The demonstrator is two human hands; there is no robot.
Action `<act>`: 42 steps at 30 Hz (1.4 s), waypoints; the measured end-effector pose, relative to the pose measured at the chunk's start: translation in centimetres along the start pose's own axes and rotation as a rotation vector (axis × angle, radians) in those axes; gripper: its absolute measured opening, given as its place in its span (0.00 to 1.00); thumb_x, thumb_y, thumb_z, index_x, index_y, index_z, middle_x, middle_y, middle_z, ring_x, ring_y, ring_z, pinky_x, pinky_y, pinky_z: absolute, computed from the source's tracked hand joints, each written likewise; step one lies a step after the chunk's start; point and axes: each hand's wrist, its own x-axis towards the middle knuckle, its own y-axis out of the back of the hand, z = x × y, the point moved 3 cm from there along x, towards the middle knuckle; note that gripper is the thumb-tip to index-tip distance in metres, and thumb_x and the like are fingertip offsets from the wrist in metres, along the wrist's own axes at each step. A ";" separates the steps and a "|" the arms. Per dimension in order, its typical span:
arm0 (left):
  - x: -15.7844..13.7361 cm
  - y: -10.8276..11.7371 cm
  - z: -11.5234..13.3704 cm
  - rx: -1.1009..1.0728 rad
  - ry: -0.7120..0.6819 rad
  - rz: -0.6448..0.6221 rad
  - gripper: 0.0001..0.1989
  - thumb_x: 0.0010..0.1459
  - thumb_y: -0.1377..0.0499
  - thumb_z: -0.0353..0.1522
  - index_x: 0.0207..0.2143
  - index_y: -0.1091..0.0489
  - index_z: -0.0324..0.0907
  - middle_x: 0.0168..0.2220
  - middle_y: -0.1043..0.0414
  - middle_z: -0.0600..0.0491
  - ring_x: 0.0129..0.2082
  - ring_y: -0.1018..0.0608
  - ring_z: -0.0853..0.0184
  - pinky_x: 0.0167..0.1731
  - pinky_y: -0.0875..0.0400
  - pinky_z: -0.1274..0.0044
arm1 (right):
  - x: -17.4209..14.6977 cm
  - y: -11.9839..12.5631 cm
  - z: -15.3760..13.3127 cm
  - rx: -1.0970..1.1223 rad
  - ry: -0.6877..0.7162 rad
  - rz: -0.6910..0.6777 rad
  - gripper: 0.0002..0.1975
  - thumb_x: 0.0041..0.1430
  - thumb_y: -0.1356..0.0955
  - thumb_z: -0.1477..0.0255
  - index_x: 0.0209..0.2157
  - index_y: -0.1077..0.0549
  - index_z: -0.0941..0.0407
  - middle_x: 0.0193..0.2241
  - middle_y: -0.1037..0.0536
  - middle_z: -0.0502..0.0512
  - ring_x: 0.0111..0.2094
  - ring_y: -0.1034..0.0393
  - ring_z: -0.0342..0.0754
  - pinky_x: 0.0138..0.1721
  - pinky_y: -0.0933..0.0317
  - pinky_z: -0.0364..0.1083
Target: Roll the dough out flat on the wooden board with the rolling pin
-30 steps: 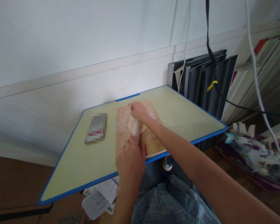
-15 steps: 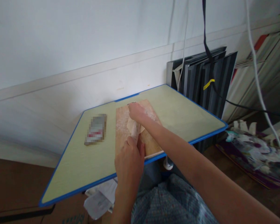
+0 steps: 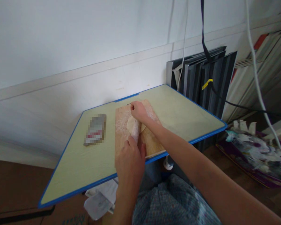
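A floured rolling pin [image 3: 136, 130] lies across a flat piece of dough [image 3: 130, 123], pointing away from me. My left hand [image 3: 131, 153] is closed round its near end. At the far end my right hand [image 3: 139, 111] is curled into a fist over the pin, hiding that end and part of the dough. Beneath them is a wooden cutting board [image 3: 121, 137] dusted with flour. Its near edge lies along the table's front edge.
The board rests on a pale green table [image 3: 184, 115] with blue edging against a white wall. A blurred-out packet [image 3: 95, 129] lies left of the board. Dark panels [image 3: 201, 75] lean behind the table's right side, with cables [image 3: 255, 62] hanging nearby.
Both hands keep hold of the rolling pin. My right fist has turned a little at the far end, and slightly more dough shows to the left of the pin.
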 end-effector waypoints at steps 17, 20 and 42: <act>-0.3 0.1 0.7 0.030 0.009 0.005 0.17 0.60 0.56 0.38 0.46 0.41 0.36 0.34 0.31 0.46 0.34 0.26 0.61 0.25 0.35 0.74 | -0.1 0.4 0.2 0.185 0.042 0.019 0.13 0.39 0.41 0.86 0.21 0.31 0.58 0.22 0.30 0.49 0.27 0.37 0.41 0.28 0.47 0.38; -0.3 0.1 0.7 0.034 0.008 0.003 0.17 0.60 0.57 0.38 0.45 0.41 0.36 0.34 0.31 0.46 0.33 0.26 0.61 0.25 0.36 0.74 | -0.1 0.5 0.2 0.204 0.039 0.028 0.12 0.38 0.41 0.86 0.21 0.32 0.58 0.21 0.31 0.49 0.27 0.38 0.41 0.28 0.47 0.38; 0.0 0.3 0.3 -0.011 0.009 -0.025 0.16 0.60 0.56 0.38 0.45 0.42 0.38 0.34 0.30 0.47 0.31 0.25 0.60 0.24 0.37 0.74 | 0.0 0.1 -0.7 -0.026 0.020 -0.096 0.12 0.46 0.40 0.84 0.28 0.28 0.58 0.29 0.25 0.56 0.32 0.34 0.46 0.33 0.44 0.42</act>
